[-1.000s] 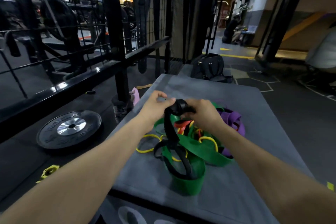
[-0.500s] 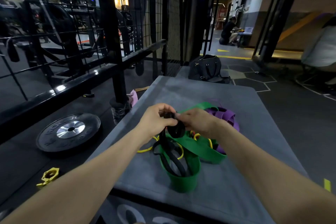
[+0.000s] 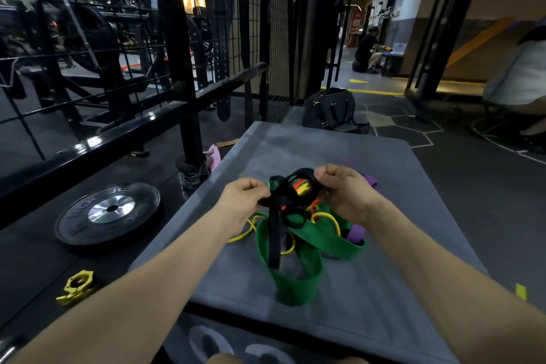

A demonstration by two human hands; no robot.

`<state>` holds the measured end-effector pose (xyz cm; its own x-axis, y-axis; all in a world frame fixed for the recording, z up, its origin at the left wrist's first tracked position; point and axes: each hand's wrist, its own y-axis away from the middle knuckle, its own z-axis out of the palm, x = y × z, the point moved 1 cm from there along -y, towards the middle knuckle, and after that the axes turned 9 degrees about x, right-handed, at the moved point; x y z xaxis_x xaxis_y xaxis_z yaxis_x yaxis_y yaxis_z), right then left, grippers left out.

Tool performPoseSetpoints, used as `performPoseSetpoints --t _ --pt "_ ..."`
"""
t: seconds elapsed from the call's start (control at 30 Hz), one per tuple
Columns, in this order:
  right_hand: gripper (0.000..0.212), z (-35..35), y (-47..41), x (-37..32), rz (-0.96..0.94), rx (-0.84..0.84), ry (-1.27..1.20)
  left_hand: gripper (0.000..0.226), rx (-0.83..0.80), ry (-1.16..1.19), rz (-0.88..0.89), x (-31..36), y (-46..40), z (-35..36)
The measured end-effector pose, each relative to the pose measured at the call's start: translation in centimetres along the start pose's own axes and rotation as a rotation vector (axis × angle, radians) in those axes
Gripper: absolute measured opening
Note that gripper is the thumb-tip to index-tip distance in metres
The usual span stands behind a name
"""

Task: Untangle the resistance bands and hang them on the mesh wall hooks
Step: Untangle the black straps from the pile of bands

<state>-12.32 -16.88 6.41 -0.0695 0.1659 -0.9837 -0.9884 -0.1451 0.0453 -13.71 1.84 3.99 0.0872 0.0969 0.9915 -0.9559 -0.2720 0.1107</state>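
- Both forearms bare, reaching forward from the lower corners, converging over the band pile [image 3: 307, 233].
- Left hand [image 3: 240, 201]: just left of the pile's top, knuckles up, fingers curled, thumb and fingertips pinched on the black band [image 3: 274, 233].
- Right hand [image 3: 347, 190]: just right of the pile's top, fist-like, fingers curled over the same band's upper loop.
- Hands near each other, apart, level, raised above the pile.

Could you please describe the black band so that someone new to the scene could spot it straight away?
On the grey pad in front of the person lies a heap of coloured bands. The black band is pinched by the left hand and right hand, hanging into the wide green band. It is the heap's only black one.
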Motion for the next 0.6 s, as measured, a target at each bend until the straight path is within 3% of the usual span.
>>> performPoseSetpoints --t 0.07,0.17,0.33,0.4,0.5,0.6 --pt "0.026 -0.9 0.6 0.7 0.086 -0.028 0.068 0.026 0.038 -0.002 -0.009 -0.2 0.0 1.0" --pt "0.034 -0.8 1.6 1.3 0.183 -0.076 0.475 0.027 0.023 -0.064 -0.014 -1.1 0.6 2.3" --pt "0.038 0.8 1.1 2.9 0.08 -0.179 1.068 0.026 0.006 -0.126 -0.007 -3.4 1.9 2.5" --pt "0.035 0.9 1.0 3.4 0.007 -0.159 0.996 0.026 0.007 -0.117 0.014 -3.5 2.0 1.8" --pt "0.023 0.5 1.1 2.8 -0.006 -0.098 0.507 0.028 0.063 -0.168 0.063 -2.9 1.7 0.5" --pt "0.023 -1.1 1.0 2.1 -0.014 -0.065 0.169 0.028 0.142 -0.143 0.08 -2.4 0.7 -0.3"
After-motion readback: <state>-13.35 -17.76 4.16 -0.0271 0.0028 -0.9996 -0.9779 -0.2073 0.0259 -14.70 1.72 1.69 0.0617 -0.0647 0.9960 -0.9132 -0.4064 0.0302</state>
